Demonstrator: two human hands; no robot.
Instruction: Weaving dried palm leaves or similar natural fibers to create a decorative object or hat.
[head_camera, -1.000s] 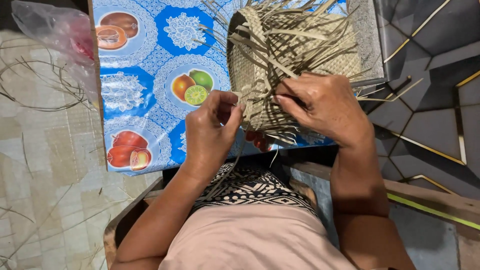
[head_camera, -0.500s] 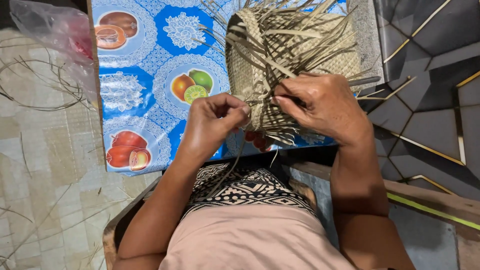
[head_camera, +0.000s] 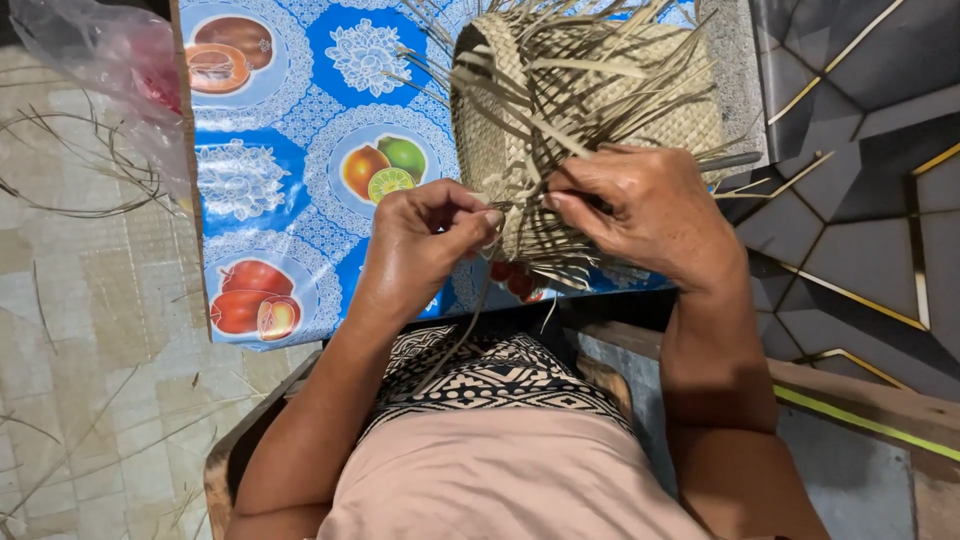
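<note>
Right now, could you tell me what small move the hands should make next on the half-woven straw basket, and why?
Probably draw the pale straw strip snug with the left hand: its fingers pinch the strip at the tan half-woven straw basket, while the strip's tail hangs slack toward the lap and the right hand braces the weave.

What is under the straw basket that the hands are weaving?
Under the half-woven tan straw basket lies a blue tablecloth with fruit pictures. The basket and both hands cover the cloth directly beneath, so that part is hidden.
</note>
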